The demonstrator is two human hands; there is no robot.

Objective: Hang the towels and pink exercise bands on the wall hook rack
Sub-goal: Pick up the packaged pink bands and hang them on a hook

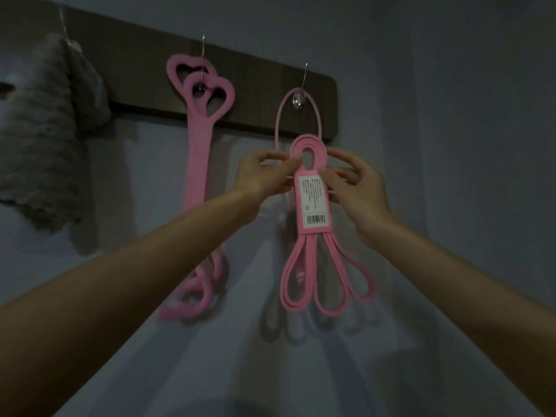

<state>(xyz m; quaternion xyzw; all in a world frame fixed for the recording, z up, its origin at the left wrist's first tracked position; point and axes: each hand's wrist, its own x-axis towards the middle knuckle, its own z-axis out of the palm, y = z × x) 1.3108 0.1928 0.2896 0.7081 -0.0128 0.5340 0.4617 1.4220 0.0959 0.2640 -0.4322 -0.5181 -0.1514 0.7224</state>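
— Pink band bundle (311,236), where is it in the head view?
— Just below the right hook (298,100) of the dark wooden rack (258,91). My left hand (263,176) pinches its top end; my right hand (356,188) pinches it beside the label (314,203).
— What else do you see?
— A thin pink loop (277,124) hangs on that hook, a heart-handled band (200,152) on the middle hook (203,49), a grey towel (45,130) far left.

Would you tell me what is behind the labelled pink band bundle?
A thin pink loop hangs from the clear hook; the labelled pink band bundle covers its lower part.
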